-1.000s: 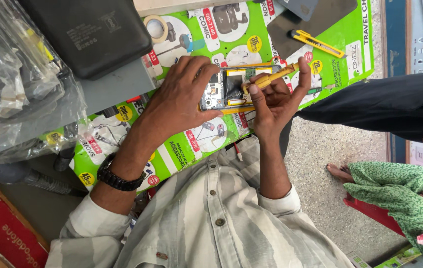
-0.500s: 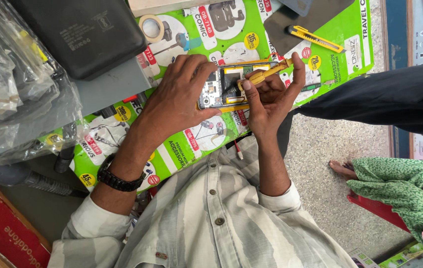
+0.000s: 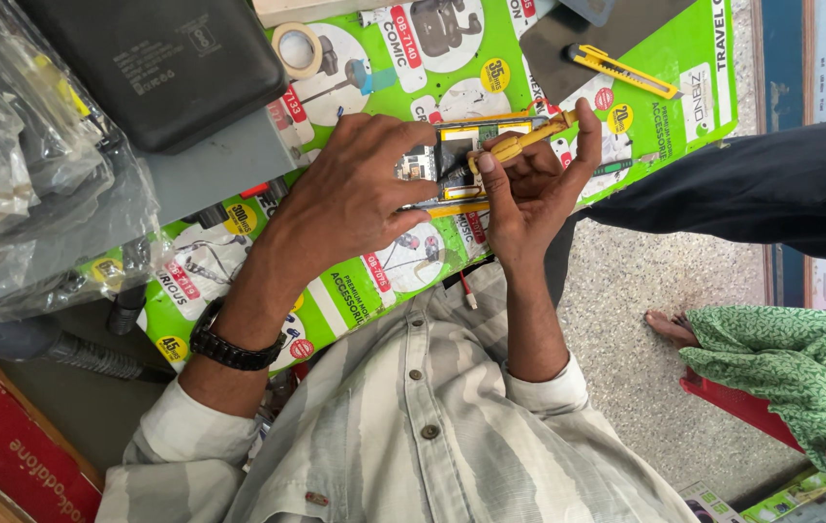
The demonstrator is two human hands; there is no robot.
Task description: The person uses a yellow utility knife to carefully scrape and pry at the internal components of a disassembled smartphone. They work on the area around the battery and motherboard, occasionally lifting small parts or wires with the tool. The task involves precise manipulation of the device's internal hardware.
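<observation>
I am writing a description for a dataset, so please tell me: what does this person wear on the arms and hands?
Both hands are bare, without gloves or rings that I can see. The left hand has a black wristwatch on its wrist. The right hand wears nothing on its wrist. Both sleeves are rolled back, of a light shirt with broad grey and cream stripes and small buttons.

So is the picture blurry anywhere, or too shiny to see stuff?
Head view: even daylight, mostly sharp; the left hand and right hand with the yellow screwdriver are clear. The clear plastic bags at the left show white glare that hides what's inside. The opened phone is partly covered by fingers. The edges look slightly stretched.
</observation>
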